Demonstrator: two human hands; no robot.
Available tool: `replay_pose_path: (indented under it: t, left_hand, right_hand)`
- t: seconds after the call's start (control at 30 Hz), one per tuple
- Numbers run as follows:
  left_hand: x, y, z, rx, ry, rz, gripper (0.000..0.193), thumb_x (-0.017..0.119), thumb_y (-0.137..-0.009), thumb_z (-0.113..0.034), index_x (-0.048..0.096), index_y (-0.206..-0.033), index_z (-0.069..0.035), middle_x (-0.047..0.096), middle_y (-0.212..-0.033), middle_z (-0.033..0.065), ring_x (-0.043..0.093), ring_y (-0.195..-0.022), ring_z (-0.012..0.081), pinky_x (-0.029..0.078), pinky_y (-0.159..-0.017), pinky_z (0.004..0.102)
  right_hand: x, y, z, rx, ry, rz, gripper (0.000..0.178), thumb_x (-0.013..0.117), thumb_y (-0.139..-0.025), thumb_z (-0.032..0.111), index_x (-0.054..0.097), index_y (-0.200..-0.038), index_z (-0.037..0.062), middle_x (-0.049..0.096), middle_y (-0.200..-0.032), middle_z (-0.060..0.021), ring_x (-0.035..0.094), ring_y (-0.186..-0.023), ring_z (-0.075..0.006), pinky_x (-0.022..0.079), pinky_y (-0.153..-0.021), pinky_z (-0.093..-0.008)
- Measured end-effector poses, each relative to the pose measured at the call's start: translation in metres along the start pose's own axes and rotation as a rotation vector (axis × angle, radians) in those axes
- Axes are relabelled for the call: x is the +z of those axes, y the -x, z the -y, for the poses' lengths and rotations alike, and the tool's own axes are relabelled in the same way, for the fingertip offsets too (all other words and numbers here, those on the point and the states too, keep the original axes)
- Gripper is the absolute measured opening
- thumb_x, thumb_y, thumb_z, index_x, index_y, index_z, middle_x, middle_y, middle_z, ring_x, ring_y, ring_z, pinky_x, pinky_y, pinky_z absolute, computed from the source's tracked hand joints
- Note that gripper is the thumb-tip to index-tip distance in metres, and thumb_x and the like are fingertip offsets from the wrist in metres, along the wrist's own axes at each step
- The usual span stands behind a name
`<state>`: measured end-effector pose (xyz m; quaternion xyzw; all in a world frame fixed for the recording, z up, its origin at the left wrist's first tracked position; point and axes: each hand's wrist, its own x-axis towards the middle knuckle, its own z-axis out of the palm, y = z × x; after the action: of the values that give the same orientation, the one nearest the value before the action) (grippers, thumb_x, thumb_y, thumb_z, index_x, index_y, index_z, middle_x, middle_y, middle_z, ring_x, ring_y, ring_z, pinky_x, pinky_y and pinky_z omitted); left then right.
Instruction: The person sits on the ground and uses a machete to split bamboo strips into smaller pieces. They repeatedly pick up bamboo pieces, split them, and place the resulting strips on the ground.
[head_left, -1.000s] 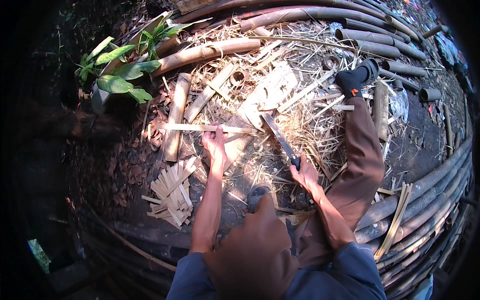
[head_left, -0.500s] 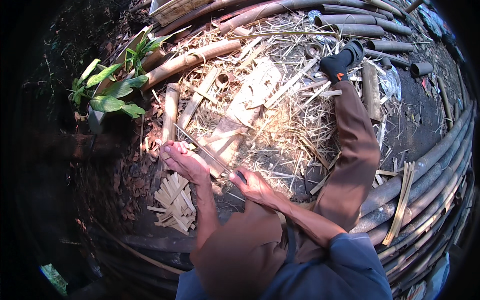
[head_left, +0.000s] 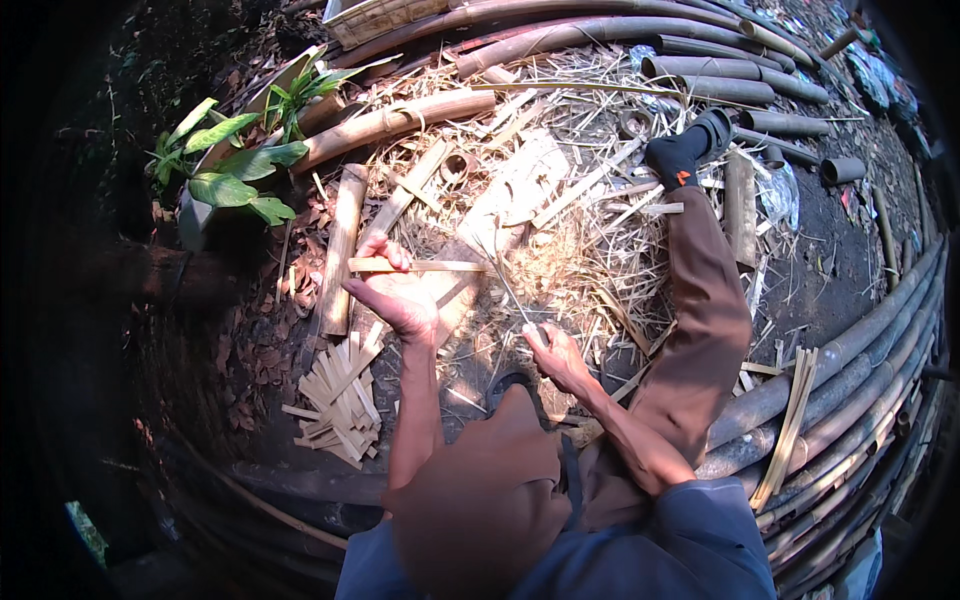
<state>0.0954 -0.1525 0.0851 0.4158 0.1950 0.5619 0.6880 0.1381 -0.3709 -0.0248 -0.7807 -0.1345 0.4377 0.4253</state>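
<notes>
Head view, the only one I have. I've got the left grip (head_left: pixel 398 300) grasping a split-bamboo strip (head_left: pixel 440 266) near its left end, fingers curled over it, thumb sticking out below and to the left. Strip's long axis runs across the view, almost level, with the free end pointing right, toward the middle of the scene. My right grip (head_left: pixel 557 358) is clenched on the handle of a long-bladed knife (head_left: pixel 509 289), lower and to the right of that free end.

Key relation: blade slants up and left from the right grip and crosses the line of the strip right by its free end, so the two long axes meet at a steep angle. Touching or just apart, can't tell, blade's too thin here. Left is the nearer one to the strip, since it's holding it; right reaches it only through the blade.

Around: pile of cut strips (head_left: pixel 340 405) on the ground below and left of the left grip, bamboo length (head_left: pixel 345 245) just left, wooden block (head_left: pixel 515 185) beyond, shavings (head_left: pixel 545 265) past the blade to the right.
</notes>
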Motion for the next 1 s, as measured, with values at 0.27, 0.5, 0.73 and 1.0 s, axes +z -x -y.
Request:
replay_pose_path:
  t: [0.27, 0.5, 0.73, 1.0]
  left_hand:
    - [0.019, 0.020, 0.025, -0.077, 0.073, 0.343, 0.044, 0.047, -0.100, -0.044, 0.055, -0.088, -0.002, 0.052, -0.084, 0.0057, 0.042, -0.075, 0.0141, 0.035, -0.076, 0.0291]
    - [0.024, 0.047, 0.033, -0.111, -0.113, 0.465, 0.035, 0.045, -0.102, -0.032, 0.056, -0.087, -0.003, 0.053, -0.075, 0.0031, 0.046, -0.067, 0.0101, 0.036, -0.063, 0.0257]
    - [0.019, 0.056, 0.038, -0.215, -0.190, 0.423, 0.032, 0.050, -0.101, -0.031, 0.061, -0.090, -0.003, 0.055, -0.070, -0.0033, 0.047, -0.065, 0.0055, 0.038, -0.060, 0.0234]
    - [0.030, 0.054, 0.025, -0.234, -0.191, 0.505, 0.035, 0.049, -0.101, -0.036, 0.058, -0.085, -0.006, 0.046, -0.069, -0.0068, 0.038, -0.063, 0.0036, 0.031, -0.058, 0.0218]
  right_hand:
    - [-0.061, 0.064, 0.134, -0.451, -0.171, 0.087, 0.054, 0.046, -0.098, 0.025, 0.033, -0.148, 0.0081, 0.042, -0.057, 0.0012, 0.040, -0.051, -0.0087, 0.036, -0.049, -0.0272]
    - [-0.067, 0.090, 0.181, -0.213, -0.417, 0.264, 0.050, 0.032, -0.100, 0.055, 0.050, -0.109, 0.0095, 0.048, -0.065, -0.0012, 0.045, -0.047, -0.0087, 0.040, -0.042, -0.0250]
    - [-0.066, 0.090, 0.176, -0.142, -0.467, 0.272, 0.046, 0.034, -0.100, 0.055, 0.046, -0.100, 0.0100, 0.048, -0.063, -0.0017, 0.044, -0.045, -0.0092, 0.040, -0.040, -0.0250]
    - [-0.071, 0.095, 0.179, -0.106, -0.436, 0.260, 0.048, 0.032, -0.101, 0.052, 0.053, -0.101, 0.0091, 0.047, -0.061, 0.0014, 0.045, -0.045, -0.0072, 0.038, -0.040, -0.0229]
